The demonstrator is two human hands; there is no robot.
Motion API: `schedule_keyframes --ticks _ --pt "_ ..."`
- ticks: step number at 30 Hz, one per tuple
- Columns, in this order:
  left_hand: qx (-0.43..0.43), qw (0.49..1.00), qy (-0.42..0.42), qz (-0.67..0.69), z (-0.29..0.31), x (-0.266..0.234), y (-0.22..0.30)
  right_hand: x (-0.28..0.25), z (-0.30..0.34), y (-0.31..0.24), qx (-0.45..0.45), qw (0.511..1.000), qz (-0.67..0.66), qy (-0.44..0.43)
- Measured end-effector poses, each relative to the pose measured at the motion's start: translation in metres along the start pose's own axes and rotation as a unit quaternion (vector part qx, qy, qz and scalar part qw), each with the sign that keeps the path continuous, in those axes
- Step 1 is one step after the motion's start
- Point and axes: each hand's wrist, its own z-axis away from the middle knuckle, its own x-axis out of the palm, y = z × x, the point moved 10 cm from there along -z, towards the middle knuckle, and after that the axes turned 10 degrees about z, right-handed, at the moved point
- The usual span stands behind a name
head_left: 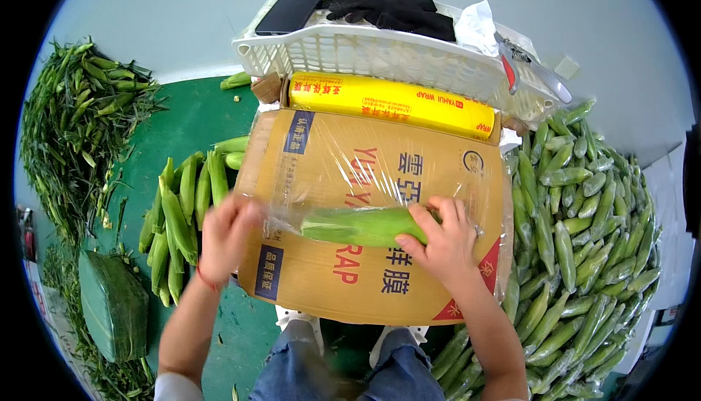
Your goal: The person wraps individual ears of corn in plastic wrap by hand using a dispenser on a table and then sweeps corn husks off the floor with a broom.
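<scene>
A green ear of corn [358, 227] in its husk lies across a cardboard sheet [314, 277], with clear cling film [321, 160] stretched from the yellow film roll [394, 102] down to it. My right hand [444, 239] grips the corn's right end, thumb in front and fingers over the top. At the other end, my left hand [232, 232] is closed and slightly blurred, pinching the gathered film at the corn's left tip. A red cord circles my left wrist.
Unwrapped corn [179, 211] lies left of the cardboard; film-wrapped ears [584, 255] pile up at the right. Husks [80, 124] heap at far left, near a green wrapped bundle [113, 306]. Behind the roll, a white basket [365, 43] bears a phone [294, 7] and black gloves [387, 8].
</scene>
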Motion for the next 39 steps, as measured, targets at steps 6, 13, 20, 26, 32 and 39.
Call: schedule_keyframes --ticks 6,13,20,26,32,39 --pt "0.088 0.942 -0.271 -0.178 -0.069 0.13 0.026 0.0 -0.015 -0.001 -0.013 0.998 -0.024 0.051" --pt "0.066 0.911 -0.291 -0.286 0.101 0.146 0.092 0.001 0.052 -0.043 0.049 0.948 -0.115 -0.293" --pt "0.188 0.911 -0.141 -0.339 -0.078 0.139 0.019 0.006 -0.022 -0.06 -0.152 0.982 0.093 -0.068" --pt "0.066 0.848 -0.368 -0.375 -0.106 0.19 -0.022 0.052 -0.044 -0.029 -0.111 0.983 0.01 -0.149" --pt "0.065 0.852 -0.365 -0.369 -0.1 0.174 -0.007 -0.008 0.051 -0.115 -0.179 0.903 -0.157 -0.357" --pt "0.34 0.899 -0.273 -0.049 0.049 0.145 0.136 0.014 0.127 -0.064 0.483 0.411 -0.695 -0.34"
